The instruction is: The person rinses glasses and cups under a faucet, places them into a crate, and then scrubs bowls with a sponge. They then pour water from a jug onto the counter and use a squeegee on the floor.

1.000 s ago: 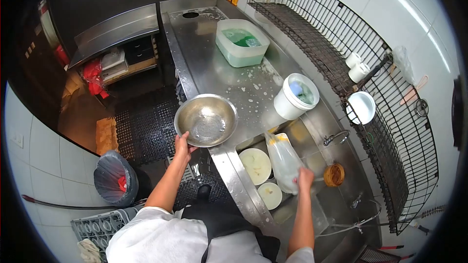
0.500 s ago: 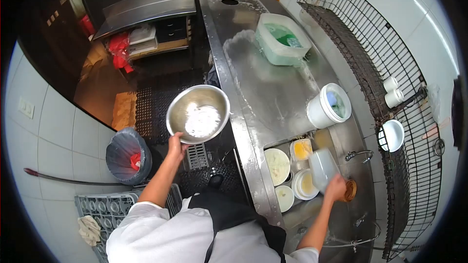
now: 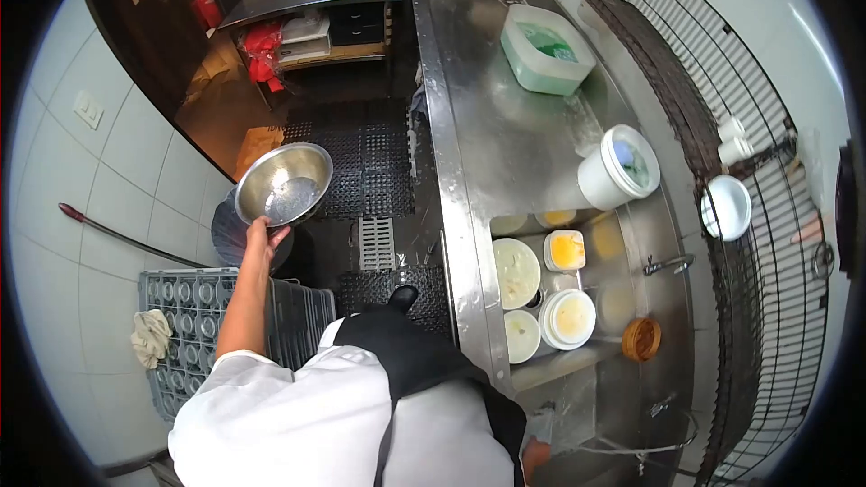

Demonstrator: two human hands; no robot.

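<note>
My left hand [image 3: 263, 239] grips the rim of a round steel bowl [image 3: 284, 182] and holds it out to the left, away from the counter and above a grey-lined bin [image 3: 224, 236] that the bowl mostly hides. Only a sliver of my right hand [image 3: 534, 458] shows at the bottom edge, beside my body and low in front of the sink; what it holds is hidden. The sink [image 3: 613, 298] contains a white plate [image 3: 516, 272], a square tub with yellow residue [image 3: 565, 250], a round container [image 3: 568, 317] and a small bowl [image 3: 521, 335].
A grey glass crate [image 3: 194, 307] with a rag [image 3: 149, 335] sits on the floor to my left. On the steel counter [image 3: 505, 135] stand a white bucket [image 3: 619, 167] and a green-water tub [image 3: 547, 48]. A wire wall rack [image 3: 722, 126] carries a white bowl [image 3: 727, 206].
My left hand swung the steel bowl from over the counter edge leftwards to above the bin. My right hand left the clear container at the sink and dropped almost out of sight.
</note>
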